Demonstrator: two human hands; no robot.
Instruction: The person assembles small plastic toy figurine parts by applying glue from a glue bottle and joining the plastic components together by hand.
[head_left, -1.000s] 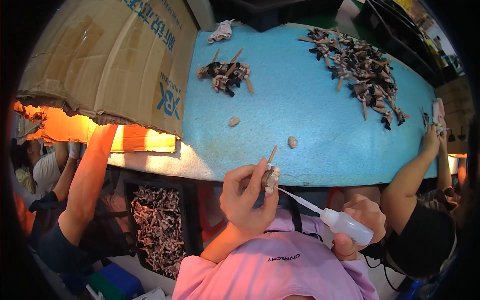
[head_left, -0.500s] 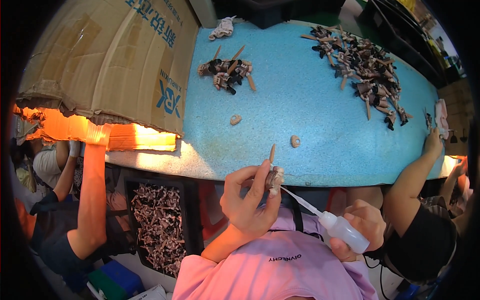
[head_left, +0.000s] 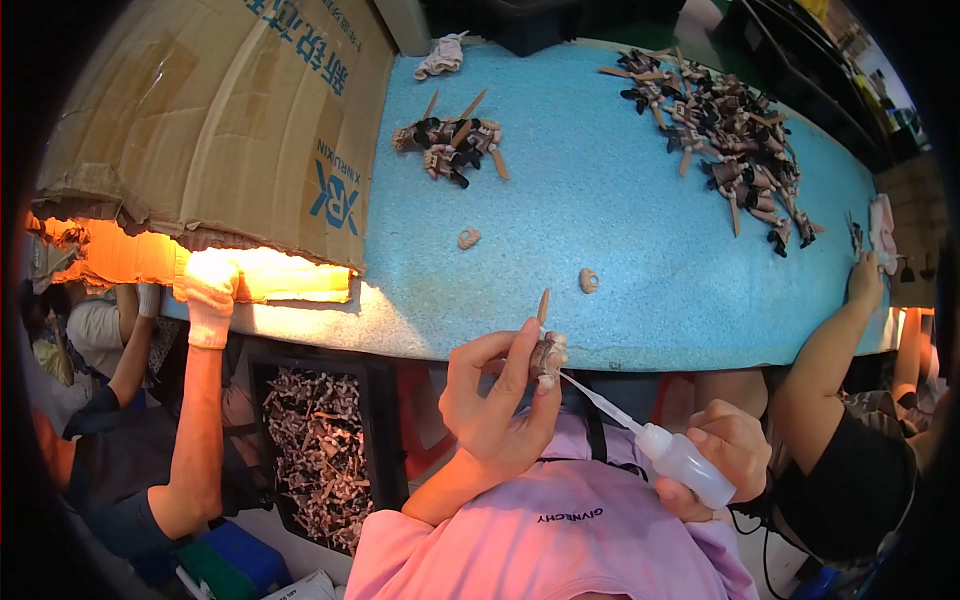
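Note:
Between its fingertips my left hand (head_left: 495, 400) pinches a small brown-and-cream figurine (head_left: 548, 356), from which a tan, sword-like blade points upward. A white squeeze bottle (head_left: 690, 464) with a long thin nozzle is gripped in my right hand (head_left: 732, 450). Its nozzle tip meets or nearly meets the figurine's lower side; whether they touch I cannot tell. On the blue table (head_left: 520, 270) beyond my hands lie two small tan ring-like pieces, one (head_left: 590, 280) closer and the other (head_left: 468, 238) farther left.
A pile of figurines (head_left: 745, 150) covers the far right; a smaller group (head_left: 455, 145) lies far left. A large cardboard box (head_left: 220, 130), lit inside, stands left, a co-worker's gloved hand (head_left: 210, 295) at its opening. Below is a black crate (head_left: 318, 450) of figurines. Another co-worker's arm (head_left: 835, 320) rests right.
The co-worker's gloved hand at the left has come out of the lit box opening toward the table edge. My hands, the figurine and the bottle have hardly moved.

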